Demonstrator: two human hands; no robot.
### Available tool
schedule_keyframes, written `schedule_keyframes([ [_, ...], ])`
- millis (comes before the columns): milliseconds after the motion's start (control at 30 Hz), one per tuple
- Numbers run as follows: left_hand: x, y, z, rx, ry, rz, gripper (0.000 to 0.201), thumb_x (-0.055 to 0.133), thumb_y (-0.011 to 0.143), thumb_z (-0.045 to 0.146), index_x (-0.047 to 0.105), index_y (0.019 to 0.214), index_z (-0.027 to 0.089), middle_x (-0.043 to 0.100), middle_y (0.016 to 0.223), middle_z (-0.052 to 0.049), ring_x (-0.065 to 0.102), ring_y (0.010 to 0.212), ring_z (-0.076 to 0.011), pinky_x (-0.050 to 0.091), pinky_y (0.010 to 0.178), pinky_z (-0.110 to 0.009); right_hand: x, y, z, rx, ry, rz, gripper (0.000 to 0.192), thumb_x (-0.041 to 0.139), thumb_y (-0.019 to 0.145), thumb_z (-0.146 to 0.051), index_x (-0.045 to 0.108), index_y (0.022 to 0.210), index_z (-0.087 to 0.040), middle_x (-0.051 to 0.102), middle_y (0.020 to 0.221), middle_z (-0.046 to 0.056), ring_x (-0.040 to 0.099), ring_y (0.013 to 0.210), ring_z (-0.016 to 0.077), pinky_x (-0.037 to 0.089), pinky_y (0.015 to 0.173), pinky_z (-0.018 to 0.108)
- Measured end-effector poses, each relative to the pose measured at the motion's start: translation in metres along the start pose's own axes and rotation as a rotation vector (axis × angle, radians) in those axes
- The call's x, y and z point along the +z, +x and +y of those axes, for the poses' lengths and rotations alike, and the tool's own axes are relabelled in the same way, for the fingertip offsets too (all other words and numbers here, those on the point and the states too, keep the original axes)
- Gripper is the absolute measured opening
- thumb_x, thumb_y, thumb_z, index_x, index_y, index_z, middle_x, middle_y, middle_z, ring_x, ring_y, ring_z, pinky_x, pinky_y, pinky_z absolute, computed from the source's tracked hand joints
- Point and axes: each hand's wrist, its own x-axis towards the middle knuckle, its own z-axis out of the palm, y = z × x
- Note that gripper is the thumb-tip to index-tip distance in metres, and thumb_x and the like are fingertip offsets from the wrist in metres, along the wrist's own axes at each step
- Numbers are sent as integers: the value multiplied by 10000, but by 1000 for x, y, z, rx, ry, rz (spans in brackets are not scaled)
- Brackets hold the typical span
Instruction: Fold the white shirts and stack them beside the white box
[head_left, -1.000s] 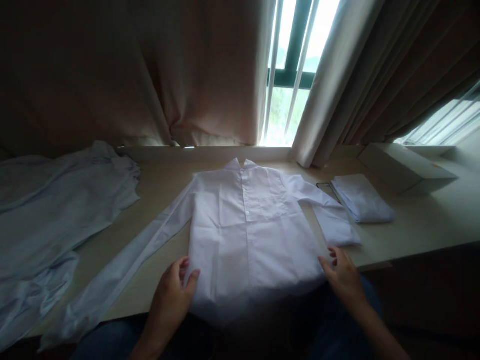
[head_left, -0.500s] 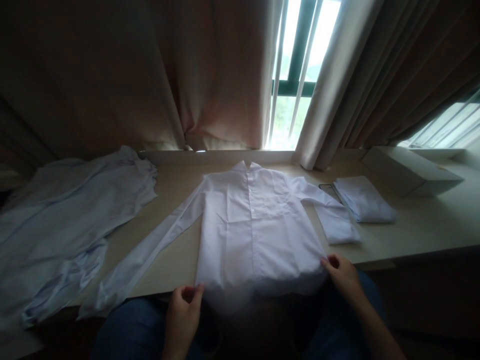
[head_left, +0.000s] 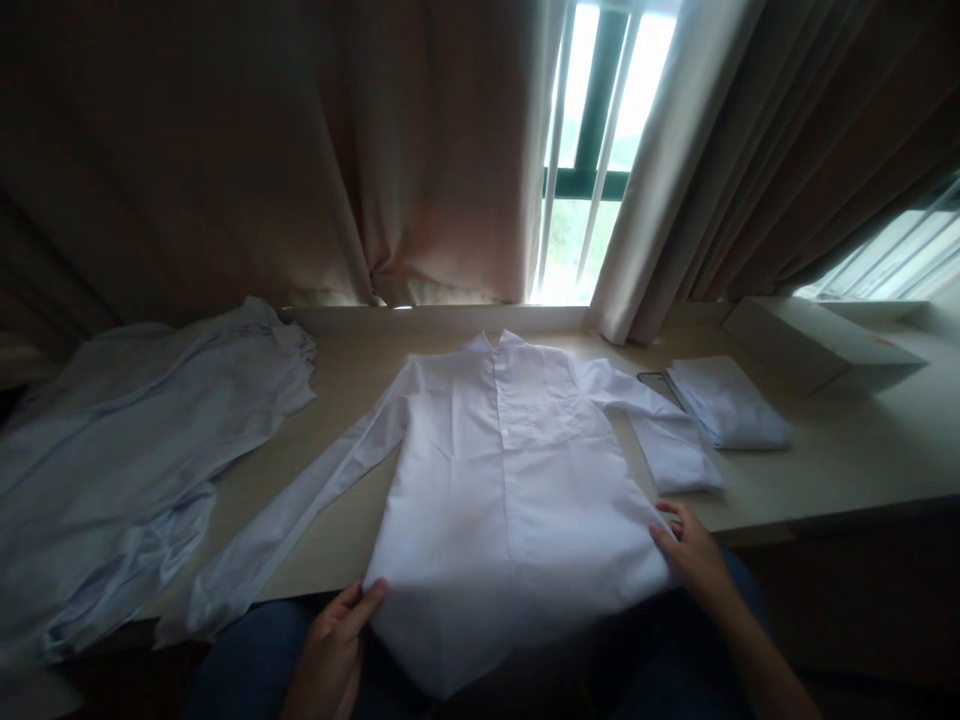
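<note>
A white button-up shirt (head_left: 510,480) lies face up on the wooden table (head_left: 825,470), collar toward the window. Its hem hangs over the near table edge toward my lap. My left hand (head_left: 334,650) pinches the lower left corner of the shirt's hem. The lower right side of the shirt is held by my right hand (head_left: 694,550). One sleeve stretches out to the left along the table; the other bends to the right, its cuff lying near a folded white garment (head_left: 727,405).
A pile of pale blue shirts (head_left: 135,440) covers the table's left side. A dark phone (head_left: 656,382) lies beside the folded garment. A white box (head_left: 814,340) sits at the back right. Curtains and a window stand behind the table.
Both hands have pulled the shirt's lower edge toward me, so the hem now hangs flat and spread over the table edge. My left hand moved down and back.
</note>
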Motion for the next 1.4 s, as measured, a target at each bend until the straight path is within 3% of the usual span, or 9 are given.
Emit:
schedule_keyframes([
  [100, -5, 4, 3, 111, 185, -48, 494, 748, 696, 456, 640, 1072, 155, 732, 943, -59, 671, 886, -234, 511, 792, -315, -3, -3, -2, -27, -96, -2, 456, 517, 792, -420, 583, 1193, -213, 712, 843, 43, 664, 746, 212, 461, 666, 282],
  [267, -14, 20, -5, 162, 646, 63, 525, 764, 620, 575, 640, 919, 162, 735, 870, -84, 675, 867, -290, 505, 751, -333, -11, 2, -5, -145, -348, -152, 399, 523, 822, -382, 604, 1171, -206, 700, 848, 43, 656, 814, 214, 443, 738, 285],
  [467, -8, 4, 5, -143, 283, -75, 487, 771, 653, 515, 678, 972, 159, 742, 824, -98, 696, 723, -283, 525, 619, -343, -7, 11, -34, -273, -514, 16, 409, 508, 878, -407, 589, 1202, -171, 674, 924, 87, 632, 849, 232, 431, 770, 324],
  [600, 0, 2, 21, -115, 30, -182, 441, 769, 700, 408, 659, 1065, 186, 742, 862, -70, 706, 803, -244, 550, 707, -325, 18, 13, -67, -504, -481, 114, 373, 486, 912, -376, 577, 1206, -164, 659, 1043, 126, 591, 991, 265, 420, 905, 371],
  [733, 16, 25, 44, -232, -9, -201, 475, 642, 778, 535, 669, 1081, 170, 743, 883, -106, 711, 844, -273, 564, 698, -359, 46, 22, -86, -643, -517, 192, 411, 482, 929, -386, 536, 1279, -177, 587, 1253, 151, 502, 1157, 303, 362, 997, 428],
  [867, 30, 47, 65, -317, -48, -180, 476, 655, 770, 506, 683, 1066, 135, 740, 865, -138, 712, 850, -310, 575, 695, -395, 63, 43, -80, -564, -563, 254, 438, 448, 945, -402, 514, 1315, -178, 540, 1328, 153, 475, 1201, 302, 362, 988, 425],
  [1000, 34, 53, 72, -236, -174, -120, 390, 679, 759, 268, 666, 1113, 104, 739, 891, -137, 711, 844, -299, 590, 727, -404, 56, 67, -64, -298, -564, 325, 470, 436, 941, -394, 543, 1272, -78, 611, 1171, 220, 565, 1073, 298, 406, 899, 382],
  [1200, 29, 57, 70, -24, -260, -58, 449, 668, 749, 151, 631, 1196, 145, 734, 988, -102, 702, 887, -254, 597, 784, -376, 27, 88, -55, -107, -435, -69, 336, 611, 780, -477, 684, 872, -161, 697, 837, 83, 629, 775, 214, 396, 631, 266],
  [1400, 8, 70, 71, 19, -114, -2, 461, 757, 679, 174, 650, 1128, 166, 729, 936, -75, 695, 789, -203, 584, 705, -314, 12, 93, -47, -68, -197, -62, 349, 547, 800, -464, 663, 747, -138, 672, 698, 56, 585, 638, 172, 343, 543, 250],
])
